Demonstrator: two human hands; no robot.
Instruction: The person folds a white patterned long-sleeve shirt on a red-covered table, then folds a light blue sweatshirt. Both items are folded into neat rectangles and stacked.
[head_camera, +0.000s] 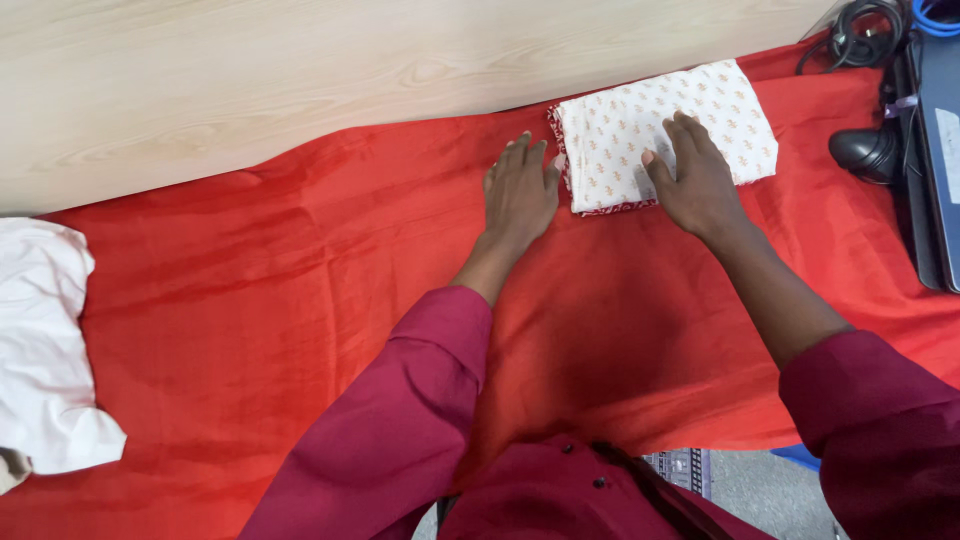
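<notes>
I see the folded white printed cloth (665, 135) lying at 1 o'clock on the red sheet (300, 300) that covers the bench (250, 80). My right hand (695, 180) rests flat on the cloth, fingers spread, pinching nothing. My left hand (520, 195) lies flat beside its left edge, fingers loosely together, touching the red trim. To press well, I judge both palms should stay flat and pressure even. A loose white cloth (45, 350) lies at 9 o'clock.
</notes>
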